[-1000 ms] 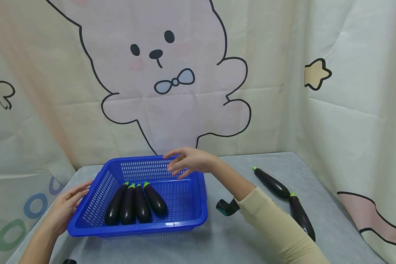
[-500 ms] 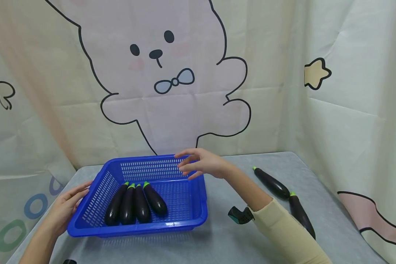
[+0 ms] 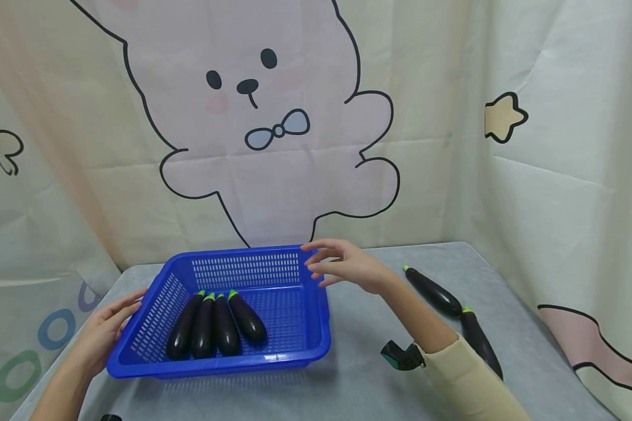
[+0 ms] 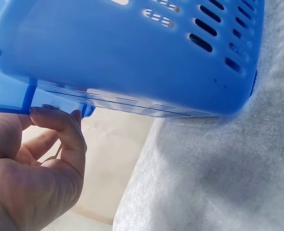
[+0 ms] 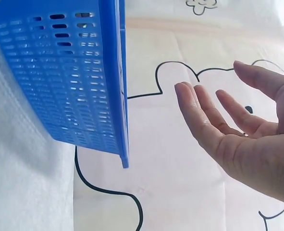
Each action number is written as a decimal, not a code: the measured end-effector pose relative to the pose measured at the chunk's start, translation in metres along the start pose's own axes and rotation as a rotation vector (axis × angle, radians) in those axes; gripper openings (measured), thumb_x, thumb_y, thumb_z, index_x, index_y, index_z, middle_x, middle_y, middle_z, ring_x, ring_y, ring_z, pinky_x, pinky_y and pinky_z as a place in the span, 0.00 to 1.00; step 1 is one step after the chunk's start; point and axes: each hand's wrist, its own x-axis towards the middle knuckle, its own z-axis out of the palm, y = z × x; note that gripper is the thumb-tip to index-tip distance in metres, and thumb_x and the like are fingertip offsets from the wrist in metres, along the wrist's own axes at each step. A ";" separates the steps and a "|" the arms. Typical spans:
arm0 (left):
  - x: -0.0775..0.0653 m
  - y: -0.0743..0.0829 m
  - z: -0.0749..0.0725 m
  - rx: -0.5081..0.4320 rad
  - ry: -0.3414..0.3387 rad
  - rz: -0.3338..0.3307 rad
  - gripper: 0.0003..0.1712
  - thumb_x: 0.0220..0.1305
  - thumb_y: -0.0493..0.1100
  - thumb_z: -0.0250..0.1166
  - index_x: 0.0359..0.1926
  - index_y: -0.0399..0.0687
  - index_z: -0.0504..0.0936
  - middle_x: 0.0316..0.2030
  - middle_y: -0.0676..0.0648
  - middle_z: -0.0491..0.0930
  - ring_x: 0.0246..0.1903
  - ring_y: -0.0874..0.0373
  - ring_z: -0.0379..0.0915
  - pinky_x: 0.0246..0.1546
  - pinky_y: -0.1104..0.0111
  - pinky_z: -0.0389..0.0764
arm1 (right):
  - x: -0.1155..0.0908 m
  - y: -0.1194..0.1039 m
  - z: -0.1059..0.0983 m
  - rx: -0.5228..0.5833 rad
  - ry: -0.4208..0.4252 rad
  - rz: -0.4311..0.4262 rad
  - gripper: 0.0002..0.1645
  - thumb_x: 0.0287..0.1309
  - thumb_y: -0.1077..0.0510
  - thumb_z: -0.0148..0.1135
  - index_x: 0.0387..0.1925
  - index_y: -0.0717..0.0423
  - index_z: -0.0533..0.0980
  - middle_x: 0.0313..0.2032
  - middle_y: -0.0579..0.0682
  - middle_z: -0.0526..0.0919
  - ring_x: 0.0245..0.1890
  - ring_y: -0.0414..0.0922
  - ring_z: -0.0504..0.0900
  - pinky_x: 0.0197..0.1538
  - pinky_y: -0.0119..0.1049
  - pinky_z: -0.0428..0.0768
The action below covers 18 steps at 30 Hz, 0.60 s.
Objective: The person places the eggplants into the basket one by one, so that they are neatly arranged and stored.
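Note:
The blue plastic basket [image 3: 295, 355] stands on the table with several dark eggplants [image 3: 246, 318] lying side by side in it, green stem ends toward the back. At its left side my left hand [image 3: 102, 330] holds the rim; in the left wrist view the left hand's curled fingers [image 4: 60, 125] meet the underside of the rim. My right hand [image 3: 350, 266] hovers by the basket's back right corner, fingers spread and loosely bent. Nothing is in it, and the right wrist view shows a gap between the right hand [image 5: 247, 130] and the basket [image 5: 60, 82].
Two more eggplants lie on the table to the right, one farther back [image 3: 434, 292] and one nearer [image 3: 480, 345], almost end to end. A wrist camera [image 3: 402, 355] juts from the right sleeve. Cream curtains [image 3: 426, 193] with cartoon drawings hang behind the grey-covered table [image 3: 358, 374].
From above the basket's inside, my right hand has drawn back to the right, over its back right corner. The left hand, basket and eggplants stay where they were.

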 end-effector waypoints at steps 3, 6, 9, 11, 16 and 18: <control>0.000 0.001 0.000 0.002 0.000 -0.010 0.18 0.84 0.49 0.53 0.45 0.86 0.83 0.43 0.72 0.84 0.41 0.69 0.84 0.41 0.71 0.87 | -0.005 0.002 -0.004 -0.001 0.026 -0.006 0.29 0.74 0.57 0.64 0.72 0.56 0.72 0.60 0.64 0.81 0.55 0.62 0.85 0.55 0.55 0.87; -0.001 0.001 0.000 0.005 -0.001 -0.018 0.18 0.84 0.49 0.53 0.45 0.86 0.83 0.43 0.73 0.84 0.41 0.69 0.84 0.41 0.71 0.87 | -0.010 0.005 -0.008 -0.004 0.049 -0.009 0.28 0.75 0.57 0.62 0.73 0.56 0.71 0.62 0.68 0.80 0.55 0.60 0.86 0.56 0.56 0.86; -0.001 0.002 0.000 0.006 0.002 -0.020 0.18 0.84 0.49 0.53 0.46 0.86 0.83 0.43 0.72 0.84 0.41 0.68 0.84 0.40 0.70 0.88 | -0.016 0.008 -0.011 -0.017 0.078 -0.007 0.29 0.76 0.57 0.61 0.73 0.58 0.70 0.64 0.70 0.78 0.55 0.59 0.86 0.56 0.55 0.86; -0.001 0.002 0.000 0.004 0.002 -0.025 0.18 0.84 0.49 0.53 0.46 0.86 0.83 0.43 0.72 0.84 0.41 0.68 0.85 0.40 0.70 0.88 | -0.020 0.010 -0.014 -0.027 0.100 -0.004 0.30 0.77 0.57 0.60 0.74 0.60 0.69 0.64 0.70 0.78 0.56 0.60 0.86 0.56 0.54 0.86; 0.000 0.003 0.001 -0.007 0.014 -0.048 0.17 0.83 0.51 0.55 0.44 0.87 0.83 0.42 0.71 0.84 0.40 0.67 0.85 0.40 0.70 0.88 | -0.031 0.015 -0.021 -0.050 0.150 -0.004 0.31 0.77 0.56 0.60 0.74 0.62 0.67 0.64 0.69 0.78 0.59 0.63 0.84 0.57 0.52 0.86; 0.000 0.003 0.001 -0.010 0.018 -0.051 0.17 0.83 0.50 0.55 0.44 0.87 0.83 0.41 0.71 0.84 0.40 0.67 0.85 0.40 0.70 0.88 | -0.035 0.017 -0.024 -0.057 0.170 -0.005 0.32 0.76 0.55 0.61 0.74 0.62 0.67 0.64 0.69 0.78 0.59 0.62 0.84 0.57 0.52 0.86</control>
